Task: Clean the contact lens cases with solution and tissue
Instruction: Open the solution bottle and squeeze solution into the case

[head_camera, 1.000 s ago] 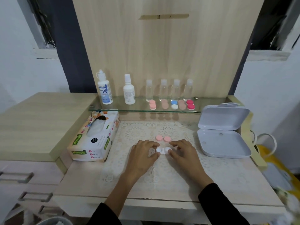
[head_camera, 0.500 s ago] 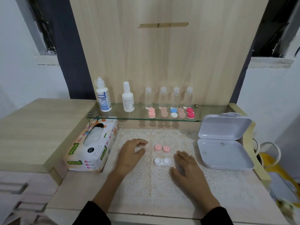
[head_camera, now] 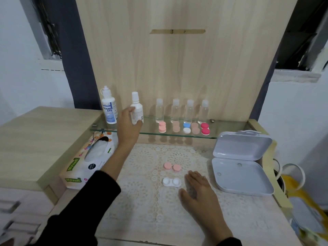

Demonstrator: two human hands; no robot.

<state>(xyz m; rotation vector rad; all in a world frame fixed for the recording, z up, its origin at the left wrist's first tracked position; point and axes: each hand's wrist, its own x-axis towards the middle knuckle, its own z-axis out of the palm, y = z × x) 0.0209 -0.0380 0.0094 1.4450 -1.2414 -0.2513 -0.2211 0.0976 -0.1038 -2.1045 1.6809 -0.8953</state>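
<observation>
An open white contact lens case (head_camera: 171, 181) lies on the lace mat (head_camera: 142, 192), with its two pink caps (head_camera: 172, 167) just behind it. My left hand (head_camera: 127, 126) is up at the glass shelf (head_camera: 225, 134). Its thumb and fingers curl round the lower part of the small white solution bottle (head_camera: 136, 105), which stands on the shelf. My right hand (head_camera: 197, 190) rests flat on the mat just right of the white case, holding nothing. A tissue box (head_camera: 83, 167) sits at the left of the mat.
A larger labelled bottle (head_camera: 109, 107) stands left of the white one. Several small clear bottles (head_camera: 182, 110) and closed lens cases (head_camera: 186, 127) line the shelf. An open grey plastic box (head_camera: 239, 174) lies at the right. A wooden back panel rises behind.
My left hand left the mat and rose to the shelf, reaching the small white bottle. My right hand let go of the white case and now lies flat beside it.
</observation>
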